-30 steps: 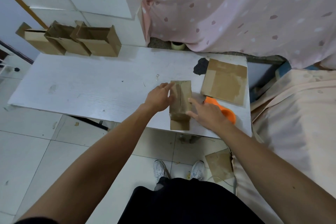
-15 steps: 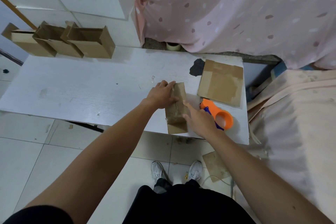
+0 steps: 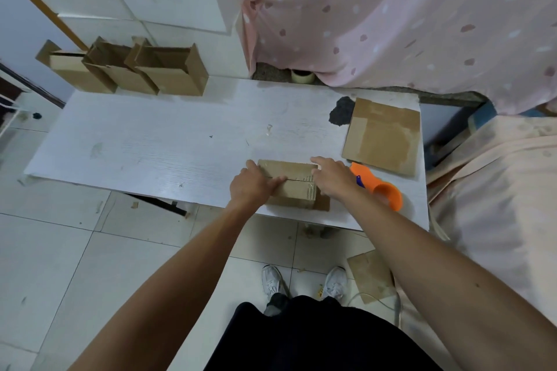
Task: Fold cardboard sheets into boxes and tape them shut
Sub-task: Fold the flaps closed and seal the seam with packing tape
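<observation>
Head view — box (image 3: 294,170), left fingers (image 3: 275,181) flat on seam, right fingers (image 3: 319,161) flat on end

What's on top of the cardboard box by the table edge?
Left hand presses the box's left end, right hand its right end. Hands cover the seam's ends; closed flaps hide the inside.
</observation>
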